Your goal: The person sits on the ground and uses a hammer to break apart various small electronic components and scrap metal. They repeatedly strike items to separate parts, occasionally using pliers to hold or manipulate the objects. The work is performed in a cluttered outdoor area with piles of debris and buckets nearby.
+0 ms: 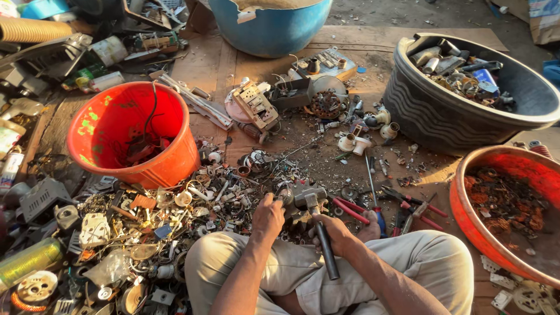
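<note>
Two hands low — right hand (pixel 337 233) grips hammer (pixel 315 219), left hand (pixel 267 217) steadies scrap (pixel 287 195).

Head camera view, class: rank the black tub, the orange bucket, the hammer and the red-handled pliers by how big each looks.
1. Black tub, largest.
2. Orange bucket, next, though it lies nearer the camera than the tub, so the gap is unsure.
3. Hammer, held in the right hand.
4. Red-handled pliers, similar to the hammer; ranking unsure.
</note>
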